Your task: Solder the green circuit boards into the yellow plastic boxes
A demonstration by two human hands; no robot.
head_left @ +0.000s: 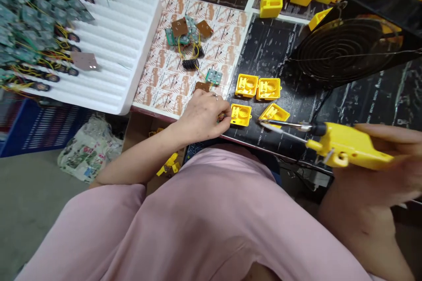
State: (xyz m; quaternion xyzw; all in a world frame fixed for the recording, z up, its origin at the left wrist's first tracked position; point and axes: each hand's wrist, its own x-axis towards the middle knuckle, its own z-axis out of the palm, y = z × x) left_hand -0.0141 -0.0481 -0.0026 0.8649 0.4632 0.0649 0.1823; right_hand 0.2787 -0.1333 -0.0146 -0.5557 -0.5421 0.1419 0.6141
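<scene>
My left hand (202, 116), just left of the frame's centre, has its fingers drawn together, pinching the left edge of a small yellow housing (241, 115) on the black mat (273, 48). My right hand (392, 162), at the right edge, is wrapped around a yellow soldering gun (346, 147), whose metal tip points left, just over another yellow housing (274, 113). Two more housings (258, 87) sit just above.

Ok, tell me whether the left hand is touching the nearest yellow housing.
Touching. The head view shows the left hand's fingertips against the yellow housing's left edge, no gap visible.
</scene>
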